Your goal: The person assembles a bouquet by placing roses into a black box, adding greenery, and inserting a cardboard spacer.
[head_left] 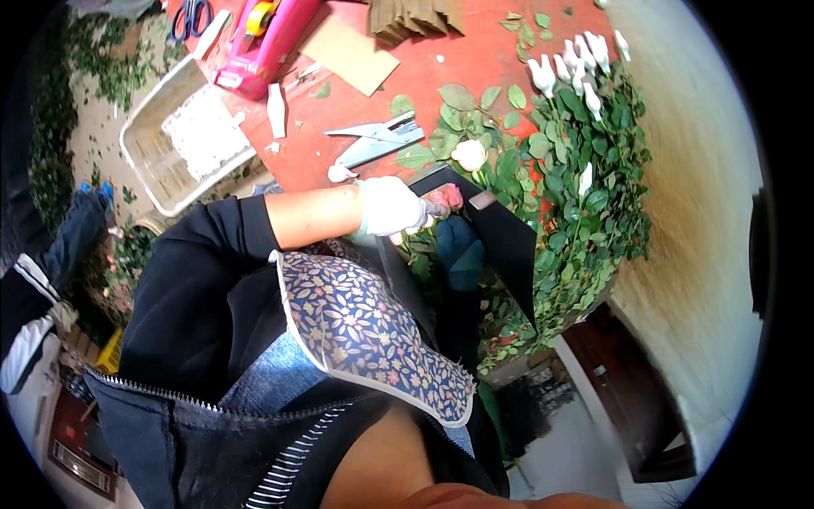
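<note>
My left hand point(390, 206), in a white glove with fingertips showing, is closed at a pink rose point(449, 196), gripping it by the bloom. Just below, my right hand point(458, 246), in a dark teal glove, is curled inside an angular black holder point(509, 263) among leafy stems; what it grips is hidden. A cream rose point(469, 154) lies just above the holder, beside a grey stapler-like tool point(377, 140). A floral apron point(356, 322) covers my lap.
The red table point(331, 161) bears a pink tape dispenser point(254, 51), scissors point(191, 19), card pieces point(348, 55) and a heap of white-wrapped roses point(593, 93). A plastic basket point(148, 144) stands left. Another person's legs point(68, 237) show at far left.
</note>
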A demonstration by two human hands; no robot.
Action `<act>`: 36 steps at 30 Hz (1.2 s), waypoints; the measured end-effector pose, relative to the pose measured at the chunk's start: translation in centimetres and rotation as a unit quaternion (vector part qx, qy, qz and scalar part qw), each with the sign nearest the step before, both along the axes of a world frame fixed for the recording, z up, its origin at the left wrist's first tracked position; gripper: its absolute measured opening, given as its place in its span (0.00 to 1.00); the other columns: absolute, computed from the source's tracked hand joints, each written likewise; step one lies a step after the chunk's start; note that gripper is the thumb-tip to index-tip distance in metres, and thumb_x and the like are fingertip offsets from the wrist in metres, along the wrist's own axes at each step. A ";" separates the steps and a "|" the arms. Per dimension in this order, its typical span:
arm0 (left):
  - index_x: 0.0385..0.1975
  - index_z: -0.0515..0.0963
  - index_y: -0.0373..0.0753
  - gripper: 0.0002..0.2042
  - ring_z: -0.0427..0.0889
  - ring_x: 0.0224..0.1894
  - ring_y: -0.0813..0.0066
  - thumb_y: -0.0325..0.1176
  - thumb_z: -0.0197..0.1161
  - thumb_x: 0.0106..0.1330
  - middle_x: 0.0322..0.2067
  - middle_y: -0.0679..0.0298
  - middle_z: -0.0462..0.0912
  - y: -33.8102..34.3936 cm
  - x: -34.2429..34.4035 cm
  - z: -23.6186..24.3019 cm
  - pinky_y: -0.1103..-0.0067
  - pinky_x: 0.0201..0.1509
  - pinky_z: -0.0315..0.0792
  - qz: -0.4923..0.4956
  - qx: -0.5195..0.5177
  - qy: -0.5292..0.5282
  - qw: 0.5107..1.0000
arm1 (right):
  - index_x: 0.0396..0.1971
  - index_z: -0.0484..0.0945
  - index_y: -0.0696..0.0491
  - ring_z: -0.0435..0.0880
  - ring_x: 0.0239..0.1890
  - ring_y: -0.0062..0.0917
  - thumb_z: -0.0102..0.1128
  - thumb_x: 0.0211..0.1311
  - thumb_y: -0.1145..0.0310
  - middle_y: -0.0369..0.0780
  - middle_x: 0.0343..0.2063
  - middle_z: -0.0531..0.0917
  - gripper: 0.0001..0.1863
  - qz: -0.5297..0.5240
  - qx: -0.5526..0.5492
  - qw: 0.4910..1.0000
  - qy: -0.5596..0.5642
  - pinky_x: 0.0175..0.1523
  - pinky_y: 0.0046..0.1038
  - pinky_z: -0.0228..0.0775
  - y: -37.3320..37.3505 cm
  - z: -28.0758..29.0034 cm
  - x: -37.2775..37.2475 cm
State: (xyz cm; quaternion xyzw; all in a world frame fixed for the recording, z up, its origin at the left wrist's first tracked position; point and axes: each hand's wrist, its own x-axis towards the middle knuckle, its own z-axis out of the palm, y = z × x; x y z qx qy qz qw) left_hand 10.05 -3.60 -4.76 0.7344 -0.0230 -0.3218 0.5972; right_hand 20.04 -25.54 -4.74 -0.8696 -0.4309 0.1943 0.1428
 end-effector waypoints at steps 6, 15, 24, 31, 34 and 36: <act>0.64 0.68 0.57 0.23 0.82 0.31 0.80 0.31 0.50 0.69 0.34 0.71 0.79 -0.6 0.5 -0.4 0.83 0.35 0.80 -0.033 0.013 -0.056 0.998 | 0.29 0.75 0.55 0.77 0.28 0.50 0.55 0.67 0.63 0.51 0.25 0.77 0.11 -0.047 0.020 0.998 0.042 0.31 0.43 0.66 -1.5 -0.2 0.1; 0.53 0.75 0.39 0.16 0.81 0.51 0.61 0.32 0.55 0.66 0.54 0.58 0.78 2.8 -7.6 3.1 0.72 0.51 0.77 0.201 -0.024 -0.157 0.967 | 0.23 0.74 0.57 0.74 0.24 0.48 0.55 0.66 0.59 0.52 0.22 0.75 0.17 -0.103 -0.052 0.991 0.067 0.30 0.41 0.66 -0.7 2.5 0.1; 0.64 0.66 0.37 0.29 0.69 0.64 0.56 0.47 0.55 0.68 0.63 0.51 0.69 0.5 -29.2 -0.9 0.68 0.68 0.63 0.287 0.282 0.085 0.912 | 0.28 0.81 0.55 0.80 0.26 0.48 0.57 0.64 0.56 0.53 0.24 0.79 0.16 -0.135 0.015 0.991 0.010 0.32 0.42 0.69 -0.9 -0.8 1.1; 0.62 0.68 0.36 0.27 0.71 0.61 0.60 0.46 0.56 0.68 0.61 0.53 0.72 -4.9 -41.6 -9.6 0.70 0.66 0.64 0.350 0.265 0.267 0.858 | 0.24 0.80 0.53 0.80 0.28 0.52 0.59 0.58 0.51 0.52 0.26 0.81 0.19 -0.106 0.094 0.990 -0.024 0.33 0.51 0.70 -1.1 -4.1 2.5; 0.62 0.69 0.36 0.26 0.71 0.60 0.61 0.45 0.56 0.68 0.60 0.54 0.73 -7.0 -46.3 -11.4 0.70 0.65 0.64 0.365 0.252 0.311 0.841 | 0.24 0.78 0.52 0.79 0.29 0.53 0.59 0.61 0.50 0.53 0.23 0.78 0.19 -0.140 0.049 0.988 -0.040 0.30 0.50 0.68 -0.6 -4.9 2.2; 0.61 0.70 0.35 0.25 0.72 0.59 0.62 0.44 0.56 0.69 0.59 0.55 0.73 -9.0 -49.8 -11.1 0.71 0.65 0.65 0.388 0.237 0.354 0.817 | 0.24 0.78 0.52 0.79 0.29 0.54 0.58 0.61 0.48 0.53 0.24 0.79 0.21 -0.132 0.062 0.989 -0.038 0.31 0.50 0.68 0.3 -4.9 1.3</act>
